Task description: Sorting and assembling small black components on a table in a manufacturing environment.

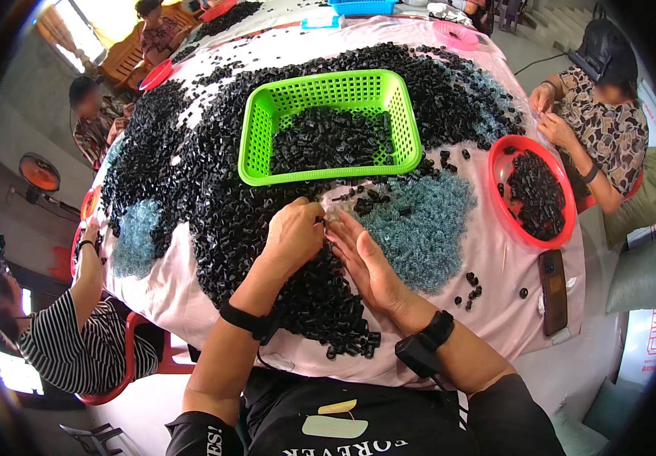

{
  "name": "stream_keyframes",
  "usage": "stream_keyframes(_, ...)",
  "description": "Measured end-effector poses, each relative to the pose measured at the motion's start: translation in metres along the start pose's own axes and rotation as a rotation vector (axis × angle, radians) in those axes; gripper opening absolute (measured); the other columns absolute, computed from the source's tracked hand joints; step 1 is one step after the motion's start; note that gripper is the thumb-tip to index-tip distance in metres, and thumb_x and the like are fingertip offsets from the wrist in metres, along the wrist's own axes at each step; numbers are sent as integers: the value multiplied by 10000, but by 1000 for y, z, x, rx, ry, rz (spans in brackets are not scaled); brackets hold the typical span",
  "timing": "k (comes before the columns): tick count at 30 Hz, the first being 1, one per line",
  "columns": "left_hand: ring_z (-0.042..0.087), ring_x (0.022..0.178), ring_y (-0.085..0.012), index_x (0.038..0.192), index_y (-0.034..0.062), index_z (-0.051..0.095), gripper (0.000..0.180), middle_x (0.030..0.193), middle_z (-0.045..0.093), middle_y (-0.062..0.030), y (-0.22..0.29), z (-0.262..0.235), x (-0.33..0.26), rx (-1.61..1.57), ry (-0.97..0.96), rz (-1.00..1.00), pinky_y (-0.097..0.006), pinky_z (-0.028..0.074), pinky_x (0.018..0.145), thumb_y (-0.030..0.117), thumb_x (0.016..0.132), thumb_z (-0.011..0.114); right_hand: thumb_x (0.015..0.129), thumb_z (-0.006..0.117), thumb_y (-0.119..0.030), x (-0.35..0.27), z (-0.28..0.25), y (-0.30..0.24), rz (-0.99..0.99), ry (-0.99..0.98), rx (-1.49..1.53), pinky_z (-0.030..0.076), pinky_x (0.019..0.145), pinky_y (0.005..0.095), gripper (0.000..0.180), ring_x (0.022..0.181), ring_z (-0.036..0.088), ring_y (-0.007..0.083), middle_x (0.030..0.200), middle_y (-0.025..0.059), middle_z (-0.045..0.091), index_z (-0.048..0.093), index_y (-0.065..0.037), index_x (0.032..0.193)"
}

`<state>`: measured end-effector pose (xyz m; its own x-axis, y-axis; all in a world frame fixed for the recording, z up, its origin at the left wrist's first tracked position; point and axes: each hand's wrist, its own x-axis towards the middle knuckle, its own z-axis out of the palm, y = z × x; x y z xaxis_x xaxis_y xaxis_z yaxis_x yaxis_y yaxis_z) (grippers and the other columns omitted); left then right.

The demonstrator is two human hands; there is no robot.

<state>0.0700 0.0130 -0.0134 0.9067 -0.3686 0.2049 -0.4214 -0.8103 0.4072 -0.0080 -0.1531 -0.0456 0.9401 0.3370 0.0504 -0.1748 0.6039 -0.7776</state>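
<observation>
My left hand (pixel 294 234) is closed in a pinch around a small black plastic part (pixel 319 220), most of it hidden by the fingers. Beside it, my right hand (pixel 364 263) has its fingers stretched towards the left fingertips, with the thumb apart. Whether a small piece lies under the right fingertips is hidden. Under and left of my hands spreads a big heap of small black plastic parts (pixel 225 220). Right of them lies a pile of small blue-grey coils, like springs (pixel 428 228). Just beyond my hands, a bright green perforated basket (pixel 328 179) holds more black parts.
A red basin (pixel 569 228) of black parts and a phone (pixel 553 292) are at the right. A few loose black parts (pixel 471 292) lie nearby. Co-workers sit at right (pixel 609 114) and left (pixel 77 334). A pink basin (pixel 455 35) and blue tray (pixel 362 7) stand far off.
</observation>
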Motion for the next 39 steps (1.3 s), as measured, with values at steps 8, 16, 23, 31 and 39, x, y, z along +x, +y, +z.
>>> stream_keyframes(8, 658, 837, -380, 961, -6, 706, 202, 870, 641, -171, 2, -5, -3, 19, -36, 37, -431, 537, 761, 84, 782, 682, 1067, 453, -492, 4, -5, 10, -77, 48, -113, 279, 1210, 396, 756, 1464, 364, 288, 1566, 210, 345, 202, 3, 1581)
stream_keyframes(16, 647, 710, -304, 991, 2, 706, 215, 865, 642, -150, 37, -22, -27, -261, 65, 213, -361, 525, 636, -33, 781, 680, 1049, 556, -120, 4, -2, 7, 12, 215, -176, 523, 871, 232, 309, 1019, 640, 101, 1166, 67, 673, 565, 26, 1321)
stream_keyframes(23, 686, 808, -298, 987, -21, 694, 194, 948, 683, -158, 40, -32, -40, -336, -12, -6, -348, 543, 693, -23, 794, 721, 1007, 611, -89, 5, -5, 19, -45, 282, -205, 536, 723, 222, 238, 841, 651, 80, 1019, 43, 717, 652, 3, 1223)
stream_keyframes(31, 662, 978, -373, 950, -23, 650, 190, 994, 687, -166, 33, -30, -55, -257, -66, 89, -417, 535, 844, -18, 778, 733, 975, 608, -34, -2, 1, 17, -187, 337, -679, 547, 702, 260, 158, 822, 712, 116, 917, 67, 748, 708, -13, 1097)
stream_keyframes(39, 663, 926, -386, 962, 1, 652, 179, 941, 686, -175, 28, -49, -69, -291, -152, 50, -441, 530, 801, 45, 806, 728, 1027, 544, -60, -4, 3, 12, -22, 335, -398, 567, 724, 238, 189, 820, 708, 116, 951, 69, 726, 656, -2, 1168)
